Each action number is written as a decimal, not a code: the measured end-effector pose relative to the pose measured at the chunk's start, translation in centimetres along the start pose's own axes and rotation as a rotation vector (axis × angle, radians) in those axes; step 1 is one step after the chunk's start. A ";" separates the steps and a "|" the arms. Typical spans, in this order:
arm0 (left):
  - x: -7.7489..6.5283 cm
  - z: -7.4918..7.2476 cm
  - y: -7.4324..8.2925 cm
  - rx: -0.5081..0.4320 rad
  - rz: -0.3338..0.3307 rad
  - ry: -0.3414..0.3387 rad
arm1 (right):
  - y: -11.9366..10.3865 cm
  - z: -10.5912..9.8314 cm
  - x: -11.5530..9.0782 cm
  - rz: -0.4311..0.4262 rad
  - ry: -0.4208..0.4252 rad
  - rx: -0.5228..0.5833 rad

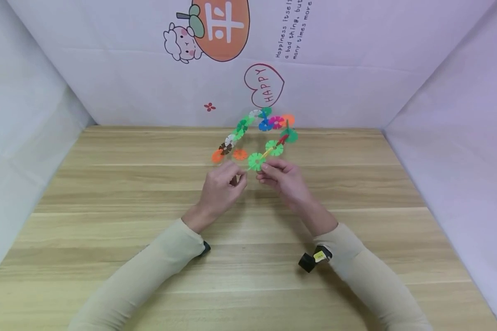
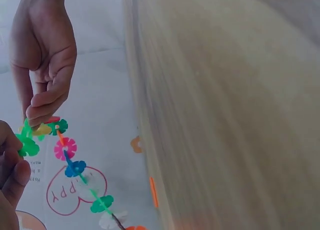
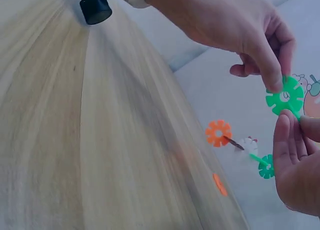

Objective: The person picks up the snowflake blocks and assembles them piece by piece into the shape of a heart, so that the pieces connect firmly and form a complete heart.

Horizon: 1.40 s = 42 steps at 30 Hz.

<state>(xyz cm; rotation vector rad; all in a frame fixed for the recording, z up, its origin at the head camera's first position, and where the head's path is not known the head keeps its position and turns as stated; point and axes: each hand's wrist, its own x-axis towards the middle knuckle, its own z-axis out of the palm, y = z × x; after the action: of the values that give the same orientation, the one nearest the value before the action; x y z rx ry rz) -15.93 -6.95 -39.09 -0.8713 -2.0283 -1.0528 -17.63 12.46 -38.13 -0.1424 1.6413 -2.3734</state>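
Note:
Slotted plastic snowflake discs are linked into a many-coloured chain [image 1: 274, 122] that curves round beyond both hands. My right hand [image 1: 287, 181] pinches the rim of a light green disc [image 1: 255, 161] at the chain's near end; a yellow disc [image 1: 267, 152] adjoins it. With thumb and fingers, my left hand [image 1: 223, 184] pinches another light green disc [image 3: 295, 111], mostly hidden by the fingers. The two green discs touch; whether their slots are locked cannot be told. At the chain's other end is an orange disc [image 3: 218, 133], beside a dark brown one [image 1: 225, 148].
A separate orange disc [image 1: 240, 154] lies on the wooden table [image 1: 248, 276] near its back edge. White cloth [image 1: 128, 87] with printed drawings rises behind, and pale walls stand at both sides. A black wrist camera [image 1: 307, 262] hangs by the right sleeve.

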 end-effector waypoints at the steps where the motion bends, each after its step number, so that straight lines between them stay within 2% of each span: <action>1: 0.1 0.0 0.1 0.004 -0.006 -0.005 | -0.1 0.0 0.0 -0.013 0.010 0.001; 5: 0.3 0.0 0.3 0.033 -0.078 -0.055 | -0.2 -0.2 0.0 -0.069 0.044 -0.013; 7: 0.4 -0.2 0.3 0.053 -0.144 -0.101 | -0.4 -0.7 0.1 -0.096 0.061 -0.021; 9: 0.4 -0.5 -0.1 0.063 -0.238 -0.148 | -0.6 -1.4 0.2 -0.122 0.073 -0.028; 11: 0.5 -1.0 -0.7 0.065 -0.370 -0.200 | -1.0 -2.2 0.3 -0.145 0.088 -0.032; 13: 0.7 -1.5 -1.6 0.063 -0.534 -0.268 | -1.4 -3.2 0.3 -0.162 0.098 -0.044; 16: 1.5 -2.1 -3.3 0.038 -0.767 -0.397 | -2.0 -4.6 0.2 -0.181 0.115 -0.045; 18: 2.1 -2.3 -4.7 0.016 -0.882 -0.470 | -2.3 -5.5 0.0 -0.184 0.114 -0.046; 20: 2.7 -2.2 -6.1 0.003 -0.956 -0.518 | -2.5 -6.1 -0.1 -0.185 0.110 -0.045; 24: 3.8 -1.2 -8.1 0.040 -0.997 -0.584 | -2.8 -7.2 -0.4 -0.180 0.095 -0.059; 28: 4.5 0.5 -9.3 0.135 -0.947 -0.634 | -3.0 -7.8 -0.7 -0.186 0.091 -0.054; 34: 5.0 2.5 -10.2 0.275 -0.902 -0.655 | -3.2 -8.3 -1.0 -0.165 0.090 -0.056; 39: 4.8 2.8 -10.4 0.283 -0.900 -0.634 | -2.9 -8.4 -0.8 -0.168 0.078 -0.065; 42: 4.9 2.8 -10.4 0.251 -0.929 -0.636 | -2.9 -8.5 -0.6 -0.175 0.077 -0.063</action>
<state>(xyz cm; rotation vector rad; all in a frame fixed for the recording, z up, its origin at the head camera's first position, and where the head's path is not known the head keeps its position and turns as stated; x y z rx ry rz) -27.60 -8.00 -40.52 -0.0645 -3.1645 -0.9848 -19.42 21.33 -38.47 -0.2180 1.8081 -2.4835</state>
